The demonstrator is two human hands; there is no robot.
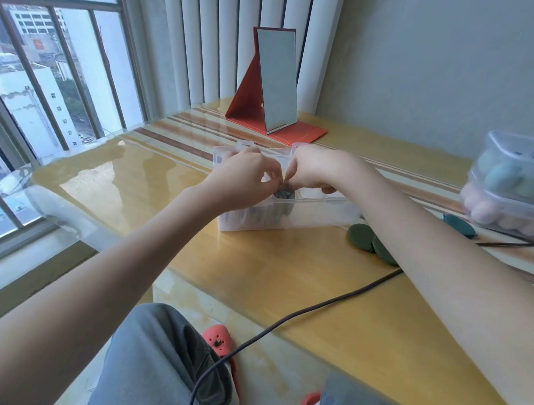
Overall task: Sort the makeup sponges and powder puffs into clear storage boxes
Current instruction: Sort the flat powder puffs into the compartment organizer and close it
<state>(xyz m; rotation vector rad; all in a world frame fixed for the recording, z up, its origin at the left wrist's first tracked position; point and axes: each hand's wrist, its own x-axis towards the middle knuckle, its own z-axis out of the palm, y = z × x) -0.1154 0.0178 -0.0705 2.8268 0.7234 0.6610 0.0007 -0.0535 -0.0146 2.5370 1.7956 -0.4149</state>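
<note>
Both hands' fingers (272, 175) curl over 1 clear box (286, 215) of dark puffs; 2 stacked boxes (508, 186) hold sponges.

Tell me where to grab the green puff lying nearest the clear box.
Pinch the green puff at its free left rim, coming from above. It lies flat on the table, and its right edge seems to overlap a second puff beside the right forearm.

Mirror (277, 81) behind storage box (289, 215)
</note>
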